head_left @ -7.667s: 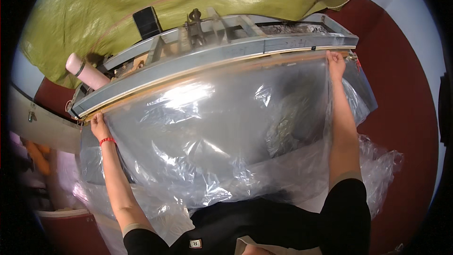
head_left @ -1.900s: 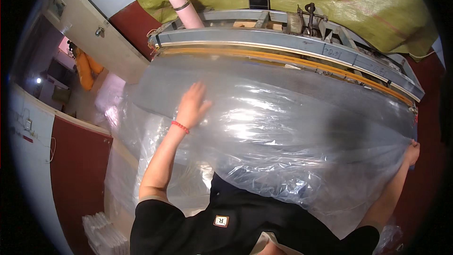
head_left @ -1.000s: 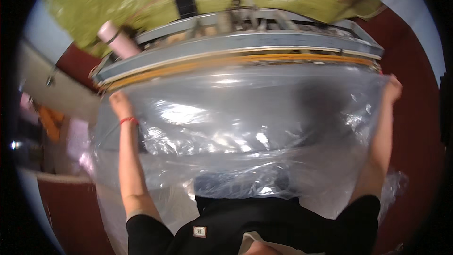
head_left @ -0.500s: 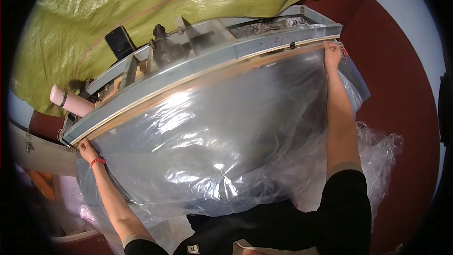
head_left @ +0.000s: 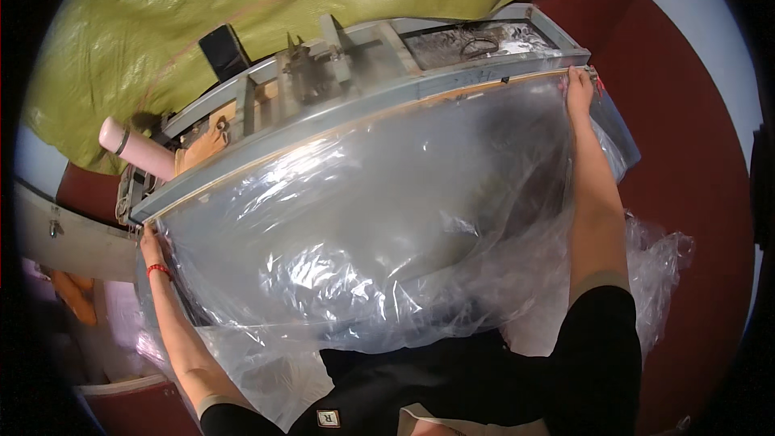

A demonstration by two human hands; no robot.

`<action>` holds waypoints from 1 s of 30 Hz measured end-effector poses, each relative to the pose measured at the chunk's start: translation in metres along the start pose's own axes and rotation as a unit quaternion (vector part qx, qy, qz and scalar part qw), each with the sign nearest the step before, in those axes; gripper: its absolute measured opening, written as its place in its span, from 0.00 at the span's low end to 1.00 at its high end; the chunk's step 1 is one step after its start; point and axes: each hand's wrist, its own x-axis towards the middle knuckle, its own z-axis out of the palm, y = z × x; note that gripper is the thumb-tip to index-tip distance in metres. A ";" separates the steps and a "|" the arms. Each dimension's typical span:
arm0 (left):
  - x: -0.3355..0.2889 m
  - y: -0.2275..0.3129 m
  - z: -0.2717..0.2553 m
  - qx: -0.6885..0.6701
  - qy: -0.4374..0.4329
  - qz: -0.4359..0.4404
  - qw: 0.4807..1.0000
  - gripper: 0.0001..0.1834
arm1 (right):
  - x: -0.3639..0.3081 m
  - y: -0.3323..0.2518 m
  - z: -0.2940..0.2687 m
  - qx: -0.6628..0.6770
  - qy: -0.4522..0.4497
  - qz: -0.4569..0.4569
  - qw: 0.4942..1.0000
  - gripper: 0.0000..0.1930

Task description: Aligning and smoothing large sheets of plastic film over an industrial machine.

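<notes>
A wide clear plastic sheet [head_left: 379,194], perhaps a large bag, is stretched between my two hands, glossy and wrinkled toward my body. Its far edge lies along the front of a long grey metal frame [head_left: 347,113] with a pale strip under it. My left hand [head_left: 151,246], a red bead bracelet at the wrist, pinches the sheet's left corner at the near left end of the frame. At the far right end, my right hand [head_left: 579,93] pinches the other corner, close under the bar. Its fingertips are partly hidden.
Behind the frame's front bar sit a pink bottle [head_left: 137,148], an orange cloth [head_left: 203,145] and a dark phone [head_left: 224,52]. A yellow-green woven tarp [head_left: 323,0] covers the back. Loose plastic [head_left: 658,266] hangs at right over the dark red floor [head_left: 694,194].
The orange-brown strip below the front bar shows less than before, and the bar now sits closer to the sheet's edge. Both hands keep their pinch; the view has shifted slightly.
</notes>
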 end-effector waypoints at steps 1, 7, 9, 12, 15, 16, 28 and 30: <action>-0.002 -0.002 -0.009 -0.002 0.005 0.001 1.000 0.24 | -0.001 -0.001 -0.005 -0.043 -0.044 -0.016 0.998 0.11; -0.063 0.008 -0.032 0.055 -0.067 0.129 0.988 0.21 | -0.023 -0.040 -0.074 -0.168 -0.066 -0.138 0.974 0.11; -0.110 0.037 0.003 -0.020 -0.105 0.132 0.986 0.16 | -0.035 -0.042 -0.113 -0.166 -0.026 -0.122 0.978 0.11; -0.166 0.075 0.032 -0.097 -0.163 0.116 0.975 0.14 | -0.037 -0.024 -0.180 -0.300 0.120 -0.041 0.945 0.12; -0.215 0.112 0.046 -0.129 -0.228 0.119 0.958 0.12 | -0.062 -0.070 -0.179 -0.488 0.242 -0.004 0.839 0.16; -0.224 0.117 0.048 -0.143 -0.235 0.131 0.952 0.11 | -0.065 -0.077 -0.165 -0.481 0.236 -0.008 0.844 0.16; -0.276 0.144 0.015 -0.174 -0.285 0.138 0.932 0.06 | -0.335 -0.330 0.121 0.178 -0.547 -0.353 0.738 0.16; -0.276 0.146 0.015 -0.154 -0.291 0.164 0.930 0.05 | -0.368 -0.345 0.135 0.245 -0.594 -0.328 0.692 0.15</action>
